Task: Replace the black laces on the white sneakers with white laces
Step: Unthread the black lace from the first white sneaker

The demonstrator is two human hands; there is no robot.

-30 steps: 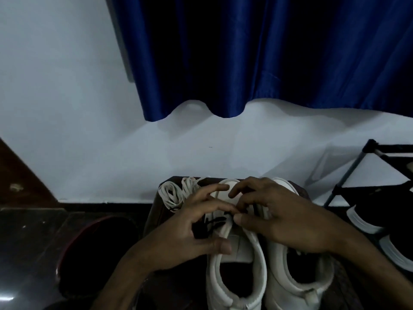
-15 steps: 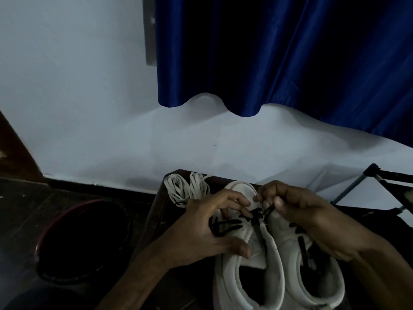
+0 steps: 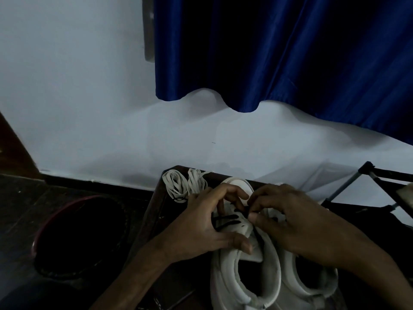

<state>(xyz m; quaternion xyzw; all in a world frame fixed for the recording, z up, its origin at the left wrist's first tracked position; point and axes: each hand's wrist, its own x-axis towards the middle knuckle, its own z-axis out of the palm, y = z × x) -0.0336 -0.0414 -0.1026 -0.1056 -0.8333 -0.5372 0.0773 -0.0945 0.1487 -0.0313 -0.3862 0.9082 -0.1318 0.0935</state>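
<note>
The soft white low sneaker (image 3: 221, 271) lies on the dark wooden bench (image 3: 156, 209), long axis toward 12 o'clock, toe away. Its flat black woven lace (image 3: 225, 220) sits at 9 o'clock of the right hand (image 3: 297, 222), whose fingertips seem to pinch it. The left hand (image 3: 201, 227) grips the sneaker, thumb on the tongue. The coiled flat white laces (image 3: 183, 184) wait at 11 o'clock.

A small dark-brown table (image 3: 157, 217), apparently wooden though the light is too dim to be sure, carries three things. A loose bundle of flat white laces (image 3: 182, 185) lies at its 11 o'clock corner. Two white low-top sneakers stand side by side, toes toward 12 o'clock. The left sneaker (image 3: 224, 274) sits at 6 o'clock, threaded with a black lace (image 3: 225, 218). The right sneaker (image 3: 288, 276) touches it at 4 o'clock.
</note>
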